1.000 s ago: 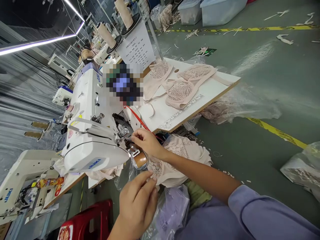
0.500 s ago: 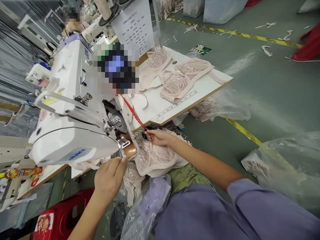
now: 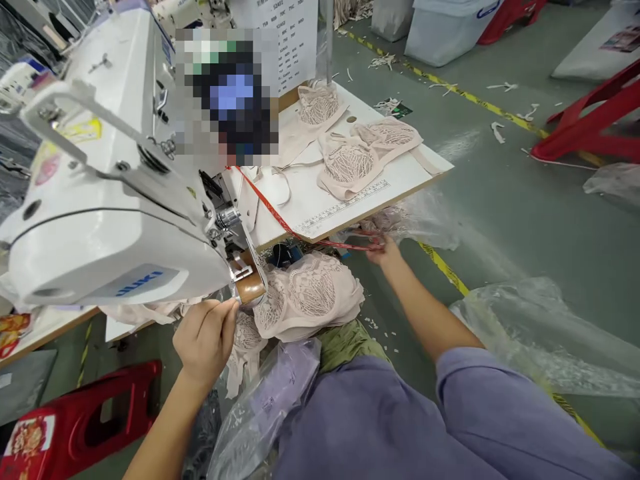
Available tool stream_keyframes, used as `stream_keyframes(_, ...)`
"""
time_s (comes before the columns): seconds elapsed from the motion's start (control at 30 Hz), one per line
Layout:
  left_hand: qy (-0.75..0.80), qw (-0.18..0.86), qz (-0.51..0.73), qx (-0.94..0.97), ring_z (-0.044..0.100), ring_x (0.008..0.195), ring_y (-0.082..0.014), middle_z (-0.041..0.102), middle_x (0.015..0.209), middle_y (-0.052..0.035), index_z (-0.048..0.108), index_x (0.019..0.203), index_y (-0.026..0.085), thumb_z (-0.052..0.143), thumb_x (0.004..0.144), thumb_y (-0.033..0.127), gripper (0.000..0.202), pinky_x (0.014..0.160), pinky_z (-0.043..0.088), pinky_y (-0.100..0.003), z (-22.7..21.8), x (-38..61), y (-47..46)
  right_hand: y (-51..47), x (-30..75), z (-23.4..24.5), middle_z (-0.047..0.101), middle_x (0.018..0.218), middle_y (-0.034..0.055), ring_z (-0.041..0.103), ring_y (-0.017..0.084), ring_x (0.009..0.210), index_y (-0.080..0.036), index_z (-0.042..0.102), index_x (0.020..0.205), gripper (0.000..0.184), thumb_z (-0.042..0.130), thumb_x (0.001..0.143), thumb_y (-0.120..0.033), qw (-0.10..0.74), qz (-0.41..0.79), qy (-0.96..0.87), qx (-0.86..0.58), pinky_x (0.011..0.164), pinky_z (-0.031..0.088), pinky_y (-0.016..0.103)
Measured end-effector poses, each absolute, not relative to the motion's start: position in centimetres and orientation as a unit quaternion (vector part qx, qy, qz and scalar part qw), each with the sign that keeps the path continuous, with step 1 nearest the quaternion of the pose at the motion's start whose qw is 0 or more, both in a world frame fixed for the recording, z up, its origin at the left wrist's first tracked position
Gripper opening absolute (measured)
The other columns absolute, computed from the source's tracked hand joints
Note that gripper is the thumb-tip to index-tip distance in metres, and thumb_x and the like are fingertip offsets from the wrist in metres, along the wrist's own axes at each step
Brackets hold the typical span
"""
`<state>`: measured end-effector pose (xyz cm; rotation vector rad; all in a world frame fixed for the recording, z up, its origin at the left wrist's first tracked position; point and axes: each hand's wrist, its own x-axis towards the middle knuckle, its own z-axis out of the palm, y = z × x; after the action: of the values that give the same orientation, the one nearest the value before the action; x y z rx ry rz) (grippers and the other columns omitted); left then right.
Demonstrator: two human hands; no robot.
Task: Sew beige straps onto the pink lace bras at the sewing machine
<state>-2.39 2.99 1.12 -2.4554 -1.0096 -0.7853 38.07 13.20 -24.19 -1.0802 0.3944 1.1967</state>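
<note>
My right hand [image 3: 384,251] is closed on a red ribbon [image 3: 273,212] beyond the table's front edge. The ribbon stretches taut from beside the sewing machine, over the table edge, to my fingers. My left hand [image 3: 207,337] is pinched at the tip of the white sewing machine's [image 3: 115,247] narrow arm, beside its brown end [image 3: 250,288]; what the fingertips hold is hidden. Under the machine head, a pile of beige lace bras [image 3: 313,293] rests on my lap. More beige bras [image 3: 350,163] lie on the white table [image 3: 320,220], near a printed ruler scale.
A clear plastic bag [image 3: 265,400] with something purple hangs by my lap. Red stools [image 3: 100,413] stand on the left and at the far right [image 3: 595,113]. Plastic bins [image 3: 445,30] and fabric scraps are on the green floor, with plastic sheeting [image 3: 540,333] at the right.
My right hand has moved right, away from the machine, drawing the red ribbon out longer. My left hand stays by the machine arm's tip. The whole view has shifted somewhat.
</note>
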Motion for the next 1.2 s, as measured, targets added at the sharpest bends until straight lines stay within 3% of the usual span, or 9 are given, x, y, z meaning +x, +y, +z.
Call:
stream_keyframes(0.13, -0.381, 0.16, -0.304, -0.859, 0.062, 0.072, -0.0194, 0.069, 0.079, -0.0081, 0.067, 0.096, 0.014, 0.075, 0.08, 0.006, 0.02, 0.068, 0.051, -0.03, 0.2, -2.3, 3.2, 8.2, 42.6, -24.7, 0.031, 0.057, -0.0107, 0.02, 0.003, 0.04, -0.016, 0.047, 0.073, 0.035, 0.048, 0.104, -0.033, 0.641, 0.443, 0.133, -0.612, 0.037, 0.023, 0.015)
stream_keyframes(0.27, -0.39, 0.153, -0.317, -0.851, 0.063, 0.073, -0.0184, 0.069, 0.08, -0.0065, 0.067, 0.097, 0.016, 0.073, 0.083, 0.008, 0.017, 0.068, 0.051, -0.029, -0.2, -2.0, 3.2, 4.9, 41.7, -24.2, 0.045, 0.064, -0.0059, 0.039, 0.007, 0.048, -0.017, 0.049, 0.075, 0.027, 0.045, 0.101, -0.026, 0.611, 0.368, 0.02, -0.701, 0.049, 0.039, 0.019)
stream_keyframes(0.37, -0.4, 0.151, -0.318, -0.846, 0.063, 0.074, -0.0172, 0.069, 0.08, -0.005, 0.066, 0.096, 0.018, 0.071, 0.085, 0.011, 0.014, 0.069, 0.05, -0.028, -0.3, -1.9, 3.2, 2.9, 38.2, -21.8, 0.062, 0.094, 0.0049, 0.057, 0.015, 0.073, -0.018, 0.059, 0.099, 0.01, 0.057, 0.093, -0.025, 0.599, 0.299, -0.106, -0.736, 0.068, 0.05, 0.028)
stream_keyframes(0.47, -0.408, 0.146, -0.315, -0.844, 0.063, 0.074, -0.0166, 0.069, 0.08, -0.0043, 0.066, 0.094, 0.018, 0.069, 0.087, 0.012, 0.01, 0.07, 0.05, -0.027, -0.3, -1.7, 3.1, 0.8, 33.1, -16.8, 0.066, 0.105, 0.0091, 0.06, 0.019, 0.082, -0.021, 0.053, 0.127, 0.036, 0.056, 0.095, -0.035, 0.55, 0.242, -0.349, -0.719, 0.077, 0.05, 0.035)
stream_keyframes(0.53, -0.413, 0.135, -0.319, -0.842, 0.063, 0.075, -0.0166, 0.069, 0.08, -0.0041, 0.066, 0.094, 0.018, 0.068, 0.087, 0.012, 0.009, 0.07, 0.05, -0.027, -0.1, -1.5, 3.0, -0.4, 29.3, -12.8, 0.067, 0.091, 0.0056, 0.056, 0.016, 0.063, -0.023, 0.052, 0.128, 0.035, 0.051, 0.098, -0.042, 0.496, 0.358, -0.496, -0.617, 0.066, 0.047, 0.032)
stream_keyframes(0.63, -0.44, 0.107, -0.325, -0.83, 0.064, 0.077, -0.0155, 0.07, 0.081, -0.0031, 0.067, 0.092, 0.018, 0.068, 0.089, 0.012, 0.006, 0.072, 0.049, -0.026, 0.2, -1.1, 2.7, -1.5, 23.5, -7.6, 0.065, 0.091, 0.0064, 0.061, 0.016, 0.069, -0.023, 0.061, 0.108, 0.029, 0.047, 0.1, -0.047, 0.438, 0.542, -0.565, -0.442, 0.067, 0.048, 0.031)
stream_keyframes(0.7, -0.467, 0.09, -0.324, -0.818, 0.063, 0.077, -0.0142, 0.069, 0.081, -0.002, 0.067, 0.091, 0.018, 0.067, 0.09, 0.014, 0.004, 0.072, 0.047, -0.024, 0.5, -0.8, 2.5, -1.6, 20.3, -5.4, 0.06, 0.084, 0.0025, 0.054, 0.012, 0.06, -0.023, 0.061, 0.107, 0.03, 0.051, 0.098, -0.05, 0.419, 0.665, -0.506, -0.356, 0.058, 0.043, 0.026)
stream_keyframes(0.83, -0.5, 0.046, -0.328, -0.801, 0.059, 0.073, -0.013, 0.066, 0.077, -0.0004, 0.067, 0.088, 0.018, 0.065, 0.093, 0.016, 0.006, 0.068, 0.044, -0.024, 1.1, -0.4, 2.0, -0.8, 16.5, -3.6, 0.043, 0.065, -0.0068, 0.018, 0.005, 0.042, -0.021, 0.056, 0.096, 0.047, 0.05, 0.091, -0.068, 0.333, 0.893, -0.222, -0.206, 0.039, 0.014, 0.02)
stream_keyframes(1.2, -0.487, -0.024, -0.344, -0.802, 0.057, 0.07, -0.0114, 0.064, 0.078, -0.0003, 0.067, 0.088, 0.018, 0.064, 0.092, 0.012, 0.008, 0.064, 0.044, -0.024, 1.4, 0.0, 0.7, 0.0, 14.9, -3.1, 0.034, 0.062, -0.0086, 0.02, 0.005, 0.046, -0.02, 0.05, 0.085, 0.048, 0.062, 0.086, -0.067, 0.392, 0.871, -0.187, -0.228, 0.039, 0.013, 0.019)
